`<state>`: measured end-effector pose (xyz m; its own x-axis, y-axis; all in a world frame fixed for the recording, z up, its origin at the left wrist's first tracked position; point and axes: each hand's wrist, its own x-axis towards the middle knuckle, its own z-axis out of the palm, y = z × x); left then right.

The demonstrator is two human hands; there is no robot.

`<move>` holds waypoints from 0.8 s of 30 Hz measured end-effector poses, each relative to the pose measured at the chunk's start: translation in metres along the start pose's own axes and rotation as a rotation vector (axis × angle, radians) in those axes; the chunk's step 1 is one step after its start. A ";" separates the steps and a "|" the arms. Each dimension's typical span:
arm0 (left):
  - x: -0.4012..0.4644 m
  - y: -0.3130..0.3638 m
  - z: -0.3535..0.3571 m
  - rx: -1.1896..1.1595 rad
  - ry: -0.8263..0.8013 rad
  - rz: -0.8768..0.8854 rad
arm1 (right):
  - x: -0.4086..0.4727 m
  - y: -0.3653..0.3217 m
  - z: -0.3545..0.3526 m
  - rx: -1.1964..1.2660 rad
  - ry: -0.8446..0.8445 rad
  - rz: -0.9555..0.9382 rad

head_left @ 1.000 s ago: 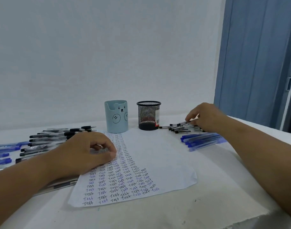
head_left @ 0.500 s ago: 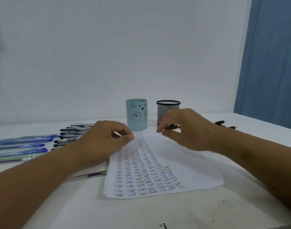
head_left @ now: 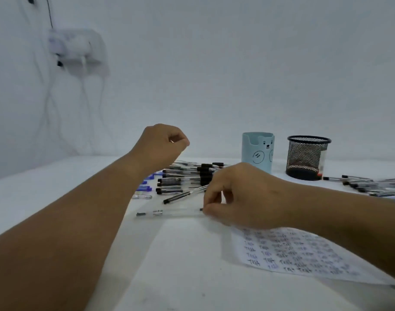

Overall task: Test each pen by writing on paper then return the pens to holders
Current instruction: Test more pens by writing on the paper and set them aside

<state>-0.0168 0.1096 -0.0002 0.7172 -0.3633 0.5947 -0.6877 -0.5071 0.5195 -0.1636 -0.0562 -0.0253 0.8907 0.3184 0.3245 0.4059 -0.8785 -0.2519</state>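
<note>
Pinching a clear pen [head_left: 169,213] in my right hand [head_left: 241,196]; left hand [head_left: 160,147] curled, contents unclear. Paper [head_left: 304,254] partly under my wrist.

Paper [head_left: 304,254] at lower right: writing blurred, upper part hidden behind the right hand [head_left: 243,196]. Pens [head_left: 369,187] cut off at right edge. Left hand [head_left: 160,145]: contents cannot be told.

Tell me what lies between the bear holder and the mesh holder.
Nothing: in the head view, only bare white table shows between the bear holder and the mesh holder.
</note>
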 end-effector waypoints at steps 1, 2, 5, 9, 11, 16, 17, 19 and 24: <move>0.003 -0.007 -0.008 0.027 0.017 -0.031 | 0.004 0.004 -0.001 0.015 0.026 0.016; 0.006 -0.014 -0.015 0.057 0.029 -0.067 | 0.010 0.008 -0.002 0.023 0.052 0.034; 0.010 -0.033 -0.032 0.119 0.037 -0.174 | 0.028 0.025 -0.006 0.012 0.148 0.118; 0.012 -0.040 -0.041 0.197 -0.020 -0.255 | 0.047 0.048 -0.003 -0.076 0.220 0.187; 0.012 -0.042 -0.042 0.235 -0.058 -0.276 | 0.051 0.053 0.002 -0.093 0.197 0.204; 0.011 -0.042 -0.053 0.357 -0.224 -0.322 | 0.055 0.056 0.010 -0.120 0.196 0.172; 0.009 -0.039 -0.058 0.406 -0.304 -0.332 | 0.055 0.055 0.009 -0.110 0.211 0.160; 0.004 -0.035 -0.067 0.517 -0.470 -0.352 | 0.055 0.054 0.007 -0.094 0.240 0.140; 0.003 -0.035 -0.068 0.602 -0.748 -0.364 | 0.052 0.043 0.002 -0.101 0.245 0.092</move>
<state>0.0012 0.1797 0.0251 0.8996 -0.3983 -0.1790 -0.3911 -0.9172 0.0757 -0.0992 -0.0771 -0.0208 0.8420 0.1507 0.5180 0.2920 -0.9347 -0.2028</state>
